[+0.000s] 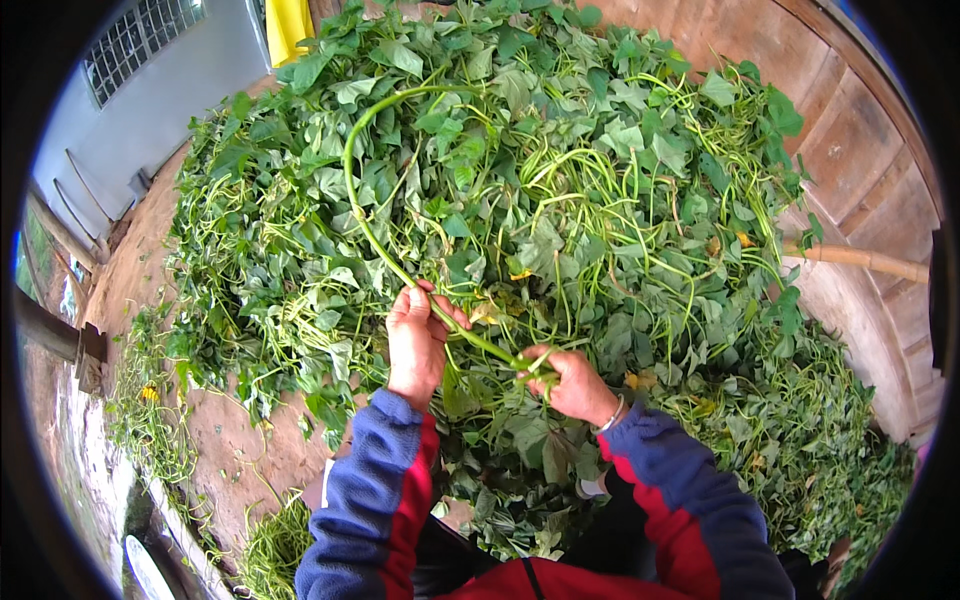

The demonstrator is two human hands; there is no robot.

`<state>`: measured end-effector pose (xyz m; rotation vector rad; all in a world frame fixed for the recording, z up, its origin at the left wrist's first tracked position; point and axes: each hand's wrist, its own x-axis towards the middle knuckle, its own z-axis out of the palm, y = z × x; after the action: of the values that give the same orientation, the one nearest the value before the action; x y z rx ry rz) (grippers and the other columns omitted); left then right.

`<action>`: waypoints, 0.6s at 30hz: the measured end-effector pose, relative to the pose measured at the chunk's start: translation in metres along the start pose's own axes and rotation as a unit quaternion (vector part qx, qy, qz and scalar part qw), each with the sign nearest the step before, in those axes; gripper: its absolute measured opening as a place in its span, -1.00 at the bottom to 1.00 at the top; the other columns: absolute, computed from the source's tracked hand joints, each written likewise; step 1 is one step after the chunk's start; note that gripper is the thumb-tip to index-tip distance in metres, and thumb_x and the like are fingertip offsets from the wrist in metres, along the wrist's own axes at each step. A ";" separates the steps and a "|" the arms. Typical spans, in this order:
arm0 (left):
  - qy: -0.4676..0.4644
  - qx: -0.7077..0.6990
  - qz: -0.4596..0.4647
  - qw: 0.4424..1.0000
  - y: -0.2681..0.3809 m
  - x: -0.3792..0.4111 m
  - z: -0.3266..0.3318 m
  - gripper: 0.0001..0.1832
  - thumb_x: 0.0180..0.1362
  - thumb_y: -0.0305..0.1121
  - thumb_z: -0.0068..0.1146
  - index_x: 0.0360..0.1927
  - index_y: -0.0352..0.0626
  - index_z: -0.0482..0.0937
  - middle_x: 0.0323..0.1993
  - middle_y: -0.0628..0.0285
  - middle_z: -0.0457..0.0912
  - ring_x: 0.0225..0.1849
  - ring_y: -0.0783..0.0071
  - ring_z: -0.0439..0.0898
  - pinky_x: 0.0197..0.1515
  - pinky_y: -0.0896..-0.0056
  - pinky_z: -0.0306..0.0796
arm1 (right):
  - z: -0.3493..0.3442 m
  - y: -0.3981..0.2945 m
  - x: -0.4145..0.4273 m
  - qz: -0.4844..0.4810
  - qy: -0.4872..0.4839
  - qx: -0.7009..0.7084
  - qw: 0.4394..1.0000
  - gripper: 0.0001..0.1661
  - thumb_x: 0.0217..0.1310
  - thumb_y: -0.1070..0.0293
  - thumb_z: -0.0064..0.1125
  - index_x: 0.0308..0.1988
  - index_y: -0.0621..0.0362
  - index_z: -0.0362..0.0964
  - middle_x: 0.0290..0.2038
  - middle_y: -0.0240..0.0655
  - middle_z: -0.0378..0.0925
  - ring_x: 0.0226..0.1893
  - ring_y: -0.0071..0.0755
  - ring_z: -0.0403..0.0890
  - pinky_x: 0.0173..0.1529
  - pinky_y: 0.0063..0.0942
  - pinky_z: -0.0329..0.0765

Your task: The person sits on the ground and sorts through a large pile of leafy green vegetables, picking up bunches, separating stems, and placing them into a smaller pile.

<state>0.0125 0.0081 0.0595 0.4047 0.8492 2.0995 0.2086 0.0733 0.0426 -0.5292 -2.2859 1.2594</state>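
A long, thick green vine stem [386,259] arches up from my hands and curves over into a large heap of leafy vines [525,187]. My left hand [421,330] grips the stem between thumb and fingers, near the centre of the view. To the right and a little lower, my right hand [574,381] is closed around the stem's near end, where short cut or broken stalks stick out. A bangle is on the right wrist. Large leaves hang just below both hands.
A curved wooden plank wall [855,142] with a bamboo pole [862,259] borders the heap at right. A pale wall [172,97] stands at upper left beside a yellow cloth [289,30]. Bare leafstalks [277,547] are piled on the earthen floor [232,435], lower left.
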 end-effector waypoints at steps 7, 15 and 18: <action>0.048 -0.050 -0.065 0.996 0.003 -0.008 0.008 -0.81 0.25 -0.33 -0.38 -0.32 -0.18 0.29 -0.71 0.27 0.29 -0.75 0.46 0.23 -0.68 0.42 0.20 | 0.004 -0.018 -0.004 -0.057 -0.072 -0.057 0.994 -0.70 -0.14 0.59 0.06 -0.27 0.14 0.40 -0.42 -0.22 0.51 -0.41 -0.18 0.55 -0.34 -0.42 0.47; 0.038 -0.031 -0.166 0.985 0.001 -0.021 0.010 -0.79 0.24 -0.31 -0.36 -0.33 -0.18 0.30 -0.71 0.35 0.19 -0.78 0.59 0.08 -0.74 0.55 0.02 | 0.010 -0.045 -0.007 -0.151 -0.194 -0.082 0.966 -0.70 -0.26 0.55 0.08 -0.34 0.12 0.36 -0.49 -0.27 0.46 -0.45 -0.17 0.52 -0.43 -0.35 0.42; 0.028 -0.039 -0.171 0.984 -0.004 -0.019 0.011 -0.79 0.25 -0.30 -0.35 -0.32 -0.18 0.30 -0.70 0.35 0.19 -0.78 0.61 0.07 -0.74 0.56 0.00 | 0.021 -0.064 -0.014 -0.241 -0.247 0.016 0.939 -0.76 -0.22 0.53 0.08 -0.37 0.11 0.39 -0.47 -0.32 0.48 -0.43 -0.26 0.54 -0.38 -0.41 0.45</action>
<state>0.0323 -0.0003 0.0651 0.1452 0.8022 1.8247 0.2014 0.0196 0.0847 0.3974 -2.5568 1.2655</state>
